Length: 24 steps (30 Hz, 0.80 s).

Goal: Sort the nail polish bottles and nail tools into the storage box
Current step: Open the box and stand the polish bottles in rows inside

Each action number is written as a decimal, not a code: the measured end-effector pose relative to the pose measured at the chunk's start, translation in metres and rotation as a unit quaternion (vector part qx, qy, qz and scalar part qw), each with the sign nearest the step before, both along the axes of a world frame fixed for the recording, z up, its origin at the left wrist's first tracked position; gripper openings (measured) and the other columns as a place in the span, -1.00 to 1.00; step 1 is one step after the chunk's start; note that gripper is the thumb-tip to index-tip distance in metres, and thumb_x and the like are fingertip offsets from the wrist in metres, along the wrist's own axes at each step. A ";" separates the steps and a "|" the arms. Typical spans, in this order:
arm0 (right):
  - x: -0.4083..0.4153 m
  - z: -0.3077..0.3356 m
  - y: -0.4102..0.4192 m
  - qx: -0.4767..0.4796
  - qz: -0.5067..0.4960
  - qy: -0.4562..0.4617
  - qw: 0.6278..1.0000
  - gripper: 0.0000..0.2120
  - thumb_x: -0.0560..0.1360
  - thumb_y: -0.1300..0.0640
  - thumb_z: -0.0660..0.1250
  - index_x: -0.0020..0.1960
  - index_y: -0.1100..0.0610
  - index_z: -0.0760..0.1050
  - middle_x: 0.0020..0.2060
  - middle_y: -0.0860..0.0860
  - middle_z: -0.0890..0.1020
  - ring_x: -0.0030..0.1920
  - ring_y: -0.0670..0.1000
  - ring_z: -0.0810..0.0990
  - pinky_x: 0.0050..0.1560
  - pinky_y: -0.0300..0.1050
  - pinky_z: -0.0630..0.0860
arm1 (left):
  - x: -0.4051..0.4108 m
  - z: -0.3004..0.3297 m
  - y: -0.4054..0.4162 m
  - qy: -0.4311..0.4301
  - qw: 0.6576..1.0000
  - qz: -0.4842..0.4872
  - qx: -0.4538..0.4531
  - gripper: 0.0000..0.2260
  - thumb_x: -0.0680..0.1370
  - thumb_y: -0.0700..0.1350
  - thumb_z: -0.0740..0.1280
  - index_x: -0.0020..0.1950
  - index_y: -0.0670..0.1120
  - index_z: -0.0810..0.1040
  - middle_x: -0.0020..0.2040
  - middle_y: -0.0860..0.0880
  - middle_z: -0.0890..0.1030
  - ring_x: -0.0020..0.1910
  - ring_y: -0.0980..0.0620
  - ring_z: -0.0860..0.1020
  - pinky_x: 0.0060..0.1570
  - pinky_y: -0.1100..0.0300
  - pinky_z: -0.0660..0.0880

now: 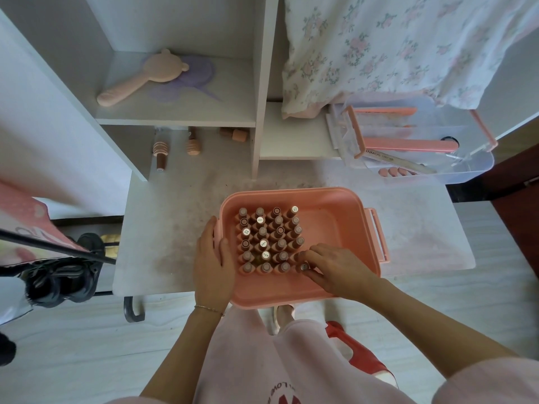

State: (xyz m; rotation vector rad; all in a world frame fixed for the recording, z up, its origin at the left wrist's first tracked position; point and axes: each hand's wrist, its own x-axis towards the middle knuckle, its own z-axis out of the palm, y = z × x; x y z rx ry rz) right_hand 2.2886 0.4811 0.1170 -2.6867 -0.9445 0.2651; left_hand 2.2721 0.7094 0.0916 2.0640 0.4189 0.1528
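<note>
- The pink storage box (335, 225) sits at the near edge of the table (175, 228), its near wall slightly overhanging that edge.
- Nail polish bottles (269, 240) stand upright in tight rows in the left half of the box; the right half of its floor is bare.
- The right hand (332, 268) is at the near right corner of that block, fingers curled round the cap of a bottle (304, 267) there. It looks like a pinch that is seating the bottle, though the fingers hide the bottle's body, so I cannot be sure it is fully down.
- The left hand (214, 259) lies flat against the box's left wall, fingers straight and pressing, thumb over the rim. Keep it there, since the box could slide or tip off the near edge.
- To do this step well: lower the bottle straight down, nudge it flush against its neighbours, and let go only once it stands by itself, so the row does not topple.
- Loose bottles (161, 154) lie on the table at its far left, under the shelf (175, 118); these look like the next to fetch.
- The clear tray (472, 170) at the far right corner holds nail files (408, 144) and other tools, which still need a place.
</note>
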 end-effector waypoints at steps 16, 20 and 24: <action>0.004 0.001 -0.007 0.065 -0.175 0.144 0.972 -0.78 0.44 0.01 0.36 -0.01 0.11 0.47 -0.30 -0.15 0.47 -0.29 -0.06 0.49 -0.26 -0.10 0.50 | 0.000 0.000 0.000 -0.002 1.000 0.001 -0.002 -0.62 0.60 -0.16 0.14 0.43 -0.10 0.27 0.38 -0.09 0.39 0.33 -0.02 0.36 0.23 0.20 0.25; 0.011 -0.002 0.000 -0.024 -0.266 0.362 0.893 -0.58 0.37 -0.12 0.41 0.10 0.06 0.41 -0.16 -0.07 0.56 -0.13 -0.05 0.52 -0.11 -0.15 0.47 | -0.001 0.000 0.000 -0.004 1.000 0.000 -0.005 -0.62 0.60 -0.16 0.15 0.43 -0.09 0.27 0.38 -0.06 0.38 0.33 0.00 0.36 0.23 0.22 0.24; 0.019 0.001 0.006 -0.066 -0.228 0.466 0.852 -0.49 0.41 -0.05 0.39 0.23 0.14 0.31 -0.08 0.04 0.62 -0.19 -0.03 0.58 -0.05 -0.10 0.55 | 0.001 0.000 0.000 -0.001 1.000 -0.001 -0.006 -0.62 0.61 -0.17 0.15 0.43 -0.10 0.27 0.38 -0.07 0.39 0.33 -0.01 0.36 0.24 0.21 0.25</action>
